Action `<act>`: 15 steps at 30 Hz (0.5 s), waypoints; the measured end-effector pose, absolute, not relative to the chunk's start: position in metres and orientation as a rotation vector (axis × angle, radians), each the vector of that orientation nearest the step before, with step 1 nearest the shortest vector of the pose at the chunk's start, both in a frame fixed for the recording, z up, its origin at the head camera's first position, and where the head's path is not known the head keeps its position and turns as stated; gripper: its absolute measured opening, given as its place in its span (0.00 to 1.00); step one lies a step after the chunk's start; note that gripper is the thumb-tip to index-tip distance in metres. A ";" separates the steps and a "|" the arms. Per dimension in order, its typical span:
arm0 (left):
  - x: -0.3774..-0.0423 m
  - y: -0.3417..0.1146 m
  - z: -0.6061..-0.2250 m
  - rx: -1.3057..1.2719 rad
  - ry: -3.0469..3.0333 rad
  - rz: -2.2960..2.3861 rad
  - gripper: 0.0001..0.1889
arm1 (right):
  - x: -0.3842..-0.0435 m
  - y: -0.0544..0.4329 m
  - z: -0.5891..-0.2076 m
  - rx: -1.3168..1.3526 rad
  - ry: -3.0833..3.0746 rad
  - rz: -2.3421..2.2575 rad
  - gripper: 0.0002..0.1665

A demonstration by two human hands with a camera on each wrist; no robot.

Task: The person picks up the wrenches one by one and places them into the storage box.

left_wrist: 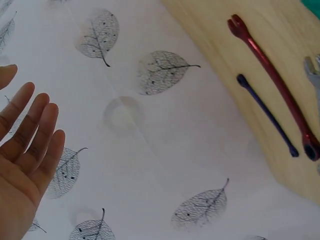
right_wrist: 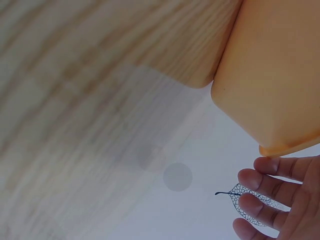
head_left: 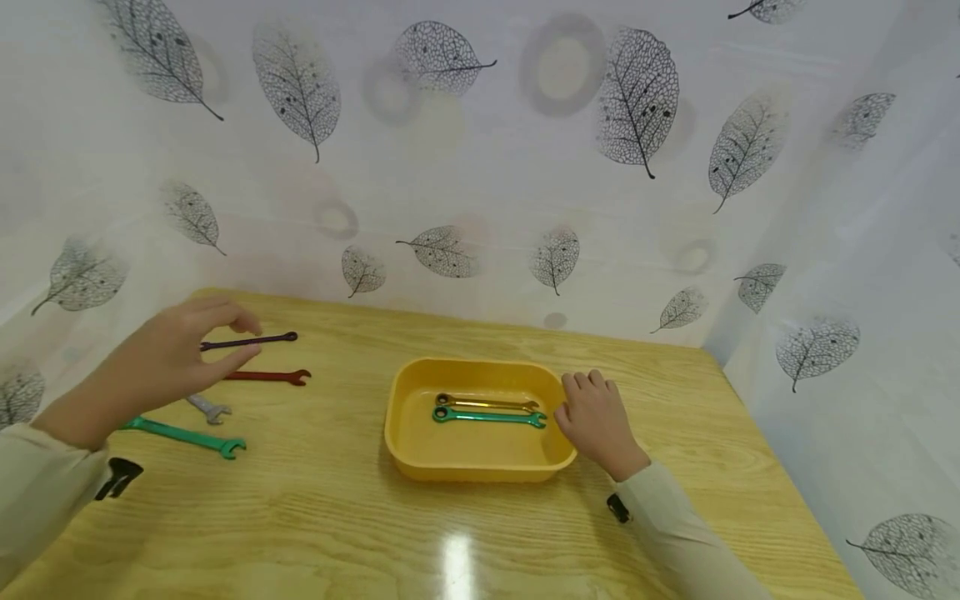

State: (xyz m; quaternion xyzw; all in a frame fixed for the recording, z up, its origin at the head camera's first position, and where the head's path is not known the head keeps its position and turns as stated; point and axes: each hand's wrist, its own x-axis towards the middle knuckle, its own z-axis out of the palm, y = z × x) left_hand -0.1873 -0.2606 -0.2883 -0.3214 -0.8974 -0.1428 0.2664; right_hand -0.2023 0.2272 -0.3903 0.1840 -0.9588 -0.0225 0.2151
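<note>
Head: left hand [head_left: 178, 350], grip released, hovers by the purple wrench [head_left: 274, 338], mid-left, where careless closing could snag the red wrench [head_left: 268, 377]; left wrist: both lie right, untouched; right wrist: right hand [right_wrist: 304, 200] pinches the yellow tray [right_wrist: 272, 65].

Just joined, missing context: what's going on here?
A person has both hands at a wooden table. The left hand, empty, is near a purple wrench; a red wrench, a silver wrench and a green wrench also lie on that side. The right hand is at the rim of a yellow tray holding a gold wrench and a second green wrench.
</note>
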 end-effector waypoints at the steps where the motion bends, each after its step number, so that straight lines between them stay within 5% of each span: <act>1: -0.188 -0.264 -0.292 -0.869 -2.435 -0.391 0.15 | -0.202 0.227 -0.390 0.512 -2.656 -0.062 0.05; 15: -0.196 -0.303 -0.338 -0.816 -2.529 -0.415 0.17 | -0.203 0.228 -0.390 0.523 -2.639 -0.074 0.03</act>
